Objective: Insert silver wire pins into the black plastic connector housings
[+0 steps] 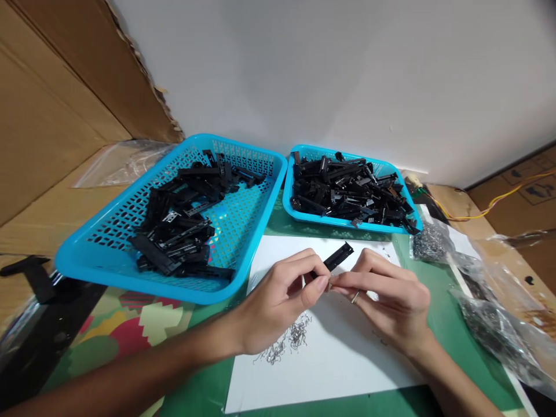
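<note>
Angling up between the fingers above the white sheet [347, 353] is a slim black channel-shaped part [339, 256], raised along its sides, notched at the tip! The left hand [286, 295] grips it; the right hand [388, 295] is pinched closed just beside the left thumb, and whether it holds anything, I can't tell. Below lie shiny, curled wire pieces [297, 335]. Behind, perforated plastic: the left blue basket [195, 296], its rim near the left forearm, and the right blue basket [347, 220], heaped higher. Smooth white surface runs to the sheet's near edge.
</note>
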Action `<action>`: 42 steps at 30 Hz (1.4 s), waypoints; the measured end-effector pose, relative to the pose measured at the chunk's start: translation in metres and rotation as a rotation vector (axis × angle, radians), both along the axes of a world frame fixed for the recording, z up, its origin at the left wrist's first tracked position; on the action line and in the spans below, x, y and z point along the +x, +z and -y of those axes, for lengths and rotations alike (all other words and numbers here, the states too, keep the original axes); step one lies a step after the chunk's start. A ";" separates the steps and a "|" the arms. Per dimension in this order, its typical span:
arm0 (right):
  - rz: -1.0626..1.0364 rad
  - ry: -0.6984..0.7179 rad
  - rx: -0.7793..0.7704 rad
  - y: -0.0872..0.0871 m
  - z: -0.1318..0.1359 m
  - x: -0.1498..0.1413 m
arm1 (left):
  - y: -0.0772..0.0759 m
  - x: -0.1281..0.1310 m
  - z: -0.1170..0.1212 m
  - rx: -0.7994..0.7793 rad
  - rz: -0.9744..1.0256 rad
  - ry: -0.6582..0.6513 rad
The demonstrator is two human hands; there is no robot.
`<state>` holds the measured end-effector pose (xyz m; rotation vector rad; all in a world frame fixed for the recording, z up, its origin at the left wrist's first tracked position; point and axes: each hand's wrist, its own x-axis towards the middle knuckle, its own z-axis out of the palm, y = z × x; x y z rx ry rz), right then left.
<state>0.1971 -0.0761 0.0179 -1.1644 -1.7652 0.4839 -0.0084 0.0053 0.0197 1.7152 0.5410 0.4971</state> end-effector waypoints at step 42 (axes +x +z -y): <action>-0.087 -0.299 -0.637 -0.008 -0.001 0.015 | -0.005 0.006 0.006 0.131 -0.200 -0.089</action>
